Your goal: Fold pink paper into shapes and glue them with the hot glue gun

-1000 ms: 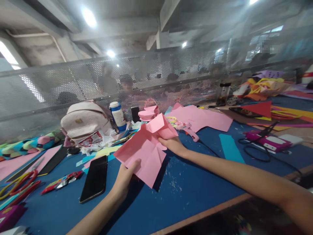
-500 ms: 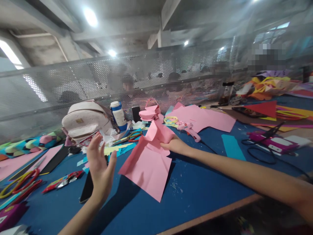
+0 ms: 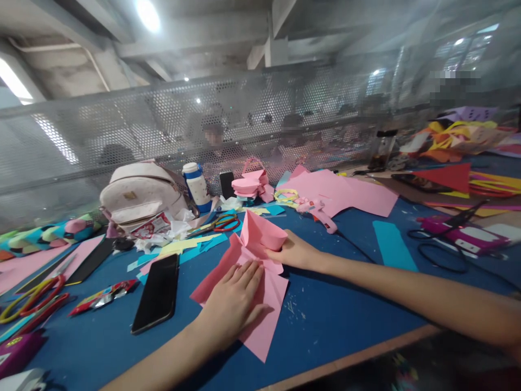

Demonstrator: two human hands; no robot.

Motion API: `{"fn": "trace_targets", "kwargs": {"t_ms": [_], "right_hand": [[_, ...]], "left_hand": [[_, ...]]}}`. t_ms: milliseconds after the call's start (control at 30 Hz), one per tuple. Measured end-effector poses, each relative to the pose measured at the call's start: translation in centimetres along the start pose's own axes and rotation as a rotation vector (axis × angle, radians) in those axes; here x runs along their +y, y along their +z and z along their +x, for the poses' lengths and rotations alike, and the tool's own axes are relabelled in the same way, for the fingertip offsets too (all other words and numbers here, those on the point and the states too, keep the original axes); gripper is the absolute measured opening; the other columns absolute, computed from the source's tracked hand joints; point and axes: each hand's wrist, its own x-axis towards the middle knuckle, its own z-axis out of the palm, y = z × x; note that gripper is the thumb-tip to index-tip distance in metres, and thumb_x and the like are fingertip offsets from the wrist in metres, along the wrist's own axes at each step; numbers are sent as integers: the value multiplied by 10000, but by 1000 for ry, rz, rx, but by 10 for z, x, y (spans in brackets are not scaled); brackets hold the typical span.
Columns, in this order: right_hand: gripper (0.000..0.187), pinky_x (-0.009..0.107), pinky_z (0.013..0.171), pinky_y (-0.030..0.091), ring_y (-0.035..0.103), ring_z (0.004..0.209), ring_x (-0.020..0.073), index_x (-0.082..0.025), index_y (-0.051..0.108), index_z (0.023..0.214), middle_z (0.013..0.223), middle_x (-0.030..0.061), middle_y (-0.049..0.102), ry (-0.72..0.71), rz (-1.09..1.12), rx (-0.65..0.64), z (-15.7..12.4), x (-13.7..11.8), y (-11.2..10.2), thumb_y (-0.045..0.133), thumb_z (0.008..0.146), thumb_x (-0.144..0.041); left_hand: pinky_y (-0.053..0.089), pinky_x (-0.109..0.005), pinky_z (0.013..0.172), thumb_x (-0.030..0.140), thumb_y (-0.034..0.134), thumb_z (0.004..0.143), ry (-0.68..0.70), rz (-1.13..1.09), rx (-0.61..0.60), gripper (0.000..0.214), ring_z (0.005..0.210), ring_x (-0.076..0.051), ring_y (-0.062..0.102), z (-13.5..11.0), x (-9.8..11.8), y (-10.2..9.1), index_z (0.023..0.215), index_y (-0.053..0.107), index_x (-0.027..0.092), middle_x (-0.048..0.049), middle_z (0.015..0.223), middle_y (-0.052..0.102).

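A creased pink paper sheet [image 3: 264,320] lies on the blue table [image 3: 325,326] in front of me. My left hand [image 3: 234,301] rests flat on its lower half, fingers stretched out and pressing it down. My right hand [image 3: 295,251] pinches the sheet's folded, raised upper part [image 3: 260,234] from the right side.
A black phone [image 3: 157,293] lies left of the sheet. Red-and-yellow scissors [image 3: 30,301] sit at the far left. A pale backpack [image 3: 140,195], a bottle [image 3: 196,187], pink paper pieces [image 3: 345,195], a pink glue gun [image 3: 319,213] and paper scraps crowd the back. A mesh screen [image 3: 122,130] stands behind.
My left hand let go of the sheet, lifted open, then came down flat on it. The sheet, held up before, now lies pressed on the table.
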Motion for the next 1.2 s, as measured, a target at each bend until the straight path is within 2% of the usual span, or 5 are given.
{"fn": "trace_targets", "kwargs": {"t_ms": [500,767,967,1067,1200], "right_hand": [[263,207,542,324,551,660,144,-164,620,969,773,-1,647,-64,-71,-71,2,-13,5,629,736,-284],[113,215,547,338,540,625,136,-166,620,810,711,3,644,-30,-163,-104,4,-13,3,587,768,-265],[186,230,512,298,508,555,132,-177,643,731,615,-4,606,60,-289,-113,10,-11,-8,598,755,-356],[283,235,513,307,550,592,160,-184,674,793,657,18,642,106,-338,-129,15,-17,-17,632,739,-458],[315,247,534,355,611,674,209,-164,695,762,721,62,683,129,-388,-200,21,-23,-26,674,692,-471]], "left_hand": [[354,-523,1124,453,462,950,-5,60,-25,545,1305,-309,492,3,6,5,1333,536,72,-156,1391,542],[480,-440,980,318,485,944,19,-136,32,332,1149,-284,612,4,1,-19,1208,631,181,-114,1295,631],[439,-245,604,355,465,950,-272,-426,286,352,631,-144,613,8,-49,-85,703,648,184,-8,670,671],[477,-259,735,412,580,885,-340,-624,372,241,821,-176,658,12,-84,-89,904,661,186,-36,890,713],[481,-336,932,436,689,803,-299,-1125,62,439,1122,-251,621,16,-98,-62,1154,631,180,-111,1216,667]]}}
